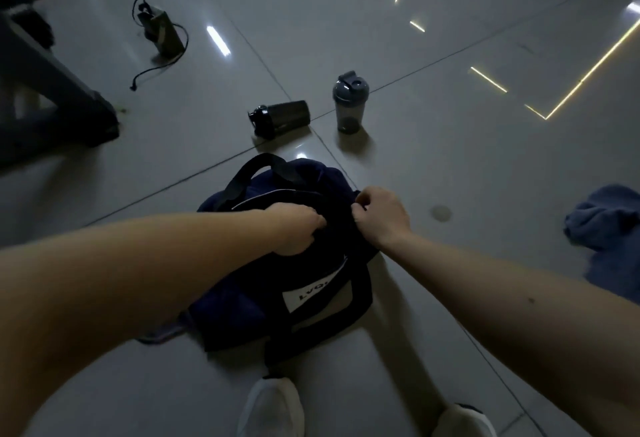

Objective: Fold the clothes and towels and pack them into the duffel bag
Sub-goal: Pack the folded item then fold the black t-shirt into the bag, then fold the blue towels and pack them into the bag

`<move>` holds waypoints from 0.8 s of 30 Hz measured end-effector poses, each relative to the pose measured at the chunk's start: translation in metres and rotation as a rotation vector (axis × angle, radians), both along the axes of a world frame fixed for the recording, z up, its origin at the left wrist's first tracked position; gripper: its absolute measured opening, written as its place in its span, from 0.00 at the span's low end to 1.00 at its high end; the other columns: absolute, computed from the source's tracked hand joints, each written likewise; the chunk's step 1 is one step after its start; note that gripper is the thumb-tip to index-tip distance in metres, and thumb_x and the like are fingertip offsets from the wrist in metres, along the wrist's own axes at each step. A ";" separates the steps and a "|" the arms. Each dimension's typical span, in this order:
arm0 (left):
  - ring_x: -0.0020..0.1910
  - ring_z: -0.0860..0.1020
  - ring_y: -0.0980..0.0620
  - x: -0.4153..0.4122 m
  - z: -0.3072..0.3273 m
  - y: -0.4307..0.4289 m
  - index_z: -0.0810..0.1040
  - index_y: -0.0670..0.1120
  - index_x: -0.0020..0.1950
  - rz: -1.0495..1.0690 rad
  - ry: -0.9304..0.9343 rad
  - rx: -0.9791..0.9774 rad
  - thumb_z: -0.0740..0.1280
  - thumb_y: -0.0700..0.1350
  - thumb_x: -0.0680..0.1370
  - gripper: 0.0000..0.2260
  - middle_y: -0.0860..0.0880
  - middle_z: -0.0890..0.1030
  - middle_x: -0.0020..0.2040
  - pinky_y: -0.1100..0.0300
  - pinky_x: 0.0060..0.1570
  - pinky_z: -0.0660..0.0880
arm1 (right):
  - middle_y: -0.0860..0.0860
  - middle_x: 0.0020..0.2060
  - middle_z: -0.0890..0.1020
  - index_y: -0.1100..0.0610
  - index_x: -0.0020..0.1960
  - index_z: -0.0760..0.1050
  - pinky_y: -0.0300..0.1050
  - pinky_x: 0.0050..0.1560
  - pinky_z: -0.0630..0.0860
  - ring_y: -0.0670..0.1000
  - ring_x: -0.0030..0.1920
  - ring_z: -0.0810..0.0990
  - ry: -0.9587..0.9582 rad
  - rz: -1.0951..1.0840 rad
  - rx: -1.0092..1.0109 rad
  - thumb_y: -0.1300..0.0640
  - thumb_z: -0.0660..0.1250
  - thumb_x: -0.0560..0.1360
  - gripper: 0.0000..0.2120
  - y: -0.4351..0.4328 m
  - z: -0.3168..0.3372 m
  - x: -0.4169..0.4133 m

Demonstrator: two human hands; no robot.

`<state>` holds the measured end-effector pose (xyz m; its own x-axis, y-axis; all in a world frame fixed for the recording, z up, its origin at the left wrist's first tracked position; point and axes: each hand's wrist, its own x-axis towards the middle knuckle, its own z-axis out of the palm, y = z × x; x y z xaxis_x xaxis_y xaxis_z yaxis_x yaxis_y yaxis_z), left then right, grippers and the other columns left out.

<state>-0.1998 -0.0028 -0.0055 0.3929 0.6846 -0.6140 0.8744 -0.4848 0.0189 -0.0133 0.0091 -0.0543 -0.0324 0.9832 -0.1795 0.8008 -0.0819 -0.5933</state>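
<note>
left hand (pixel 298 227) curled, gripping duffel bag (pixel 228 312) top | right hand (pixel 381 214) pinching its fabric | blue towel (pixel 606 225) right

My left hand (pixel 298 228) grips the top of the dark navy fabric duffel bag (pixel 239 305) on the glossy grey tiled floor (pixel 433 166), and my right hand (pixel 381 214) pinches the bag's top edge just beside it. Beyond the bag, a dark plastic shaker bottle (pixel 280 117) lies on its side near an upright grey shaker bottle (pixel 348 104). A crumpled blue towel (pixel 609 228) lies well off to my right. My white shoes (pixel 273 405) show below the bag.
</note>
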 end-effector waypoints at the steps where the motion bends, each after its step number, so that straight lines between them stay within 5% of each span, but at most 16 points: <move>1: 0.66 0.74 0.45 0.006 0.013 0.001 0.70 0.53 0.74 -0.045 0.000 0.010 0.60 0.49 0.81 0.20 0.50 0.74 0.69 0.47 0.63 0.73 | 0.54 0.56 0.79 0.53 0.53 0.80 0.47 0.54 0.73 0.56 0.55 0.78 0.020 -0.021 -0.011 0.52 0.66 0.76 0.09 -0.010 0.005 0.009; 5: 0.62 0.76 0.46 0.052 0.054 -0.005 0.73 0.54 0.69 -0.197 -0.007 0.039 0.60 0.50 0.82 0.16 0.51 0.77 0.64 0.55 0.56 0.70 | 0.55 0.59 0.80 0.55 0.58 0.81 0.46 0.60 0.73 0.55 0.60 0.78 -0.024 -0.030 -0.075 0.54 0.66 0.77 0.12 -0.053 0.034 0.061; 9: 0.63 0.75 0.44 0.114 0.089 -0.031 0.74 0.50 0.70 -0.272 -0.057 0.074 0.61 0.48 0.82 0.16 0.47 0.77 0.66 0.55 0.60 0.70 | 0.53 0.62 0.81 0.55 0.63 0.79 0.43 0.59 0.72 0.55 0.62 0.78 -0.238 0.069 -0.217 0.55 0.65 0.78 0.15 -0.097 0.096 0.113; 15: 0.64 0.74 0.44 0.185 0.124 -0.069 0.72 0.50 0.72 -0.361 -0.180 0.149 0.62 0.49 0.83 0.17 0.47 0.75 0.67 0.53 0.63 0.70 | 0.53 0.52 0.83 0.58 0.61 0.79 0.44 0.49 0.76 0.54 0.48 0.81 -0.436 0.051 -0.252 0.56 0.65 0.79 0.13 -0.145 0.184 0.174; 20: 0.66 0.74 0.44 0.228 0.124 -0.100 0.70 0.50 0.74 -0.411 -0.247 0.190 0.61 0.50 0.83 0.19 0.47 0.74 0.69 0.51 0.66 0.71 | 0.56 0.44 0.86 0.60 0.53 0.81 0.49 0.46 0.83 0.55 0.42 0.86 -0.442 -0.034 -0.313 0.58 0.67 0.78 0.08 -0.165 0.202 0.226; 24: 0.66 0.75 0.44 0.246 0.113 -0.107 0.71 0.50 0.74 -0.492 -0.242 0.172 0.61 0.49 0.83 0.19 0.47 0.74 0.69 0.51 0.65 0.72 | 0.50 0.26 0.77 0.56 0.32 0.71 0.44 0.34 0.72 0.49 0.27 0.75 -0.456 -0.004 -0.374 0.60 0.65 0.78 0.15 -0.177 0.191 0.252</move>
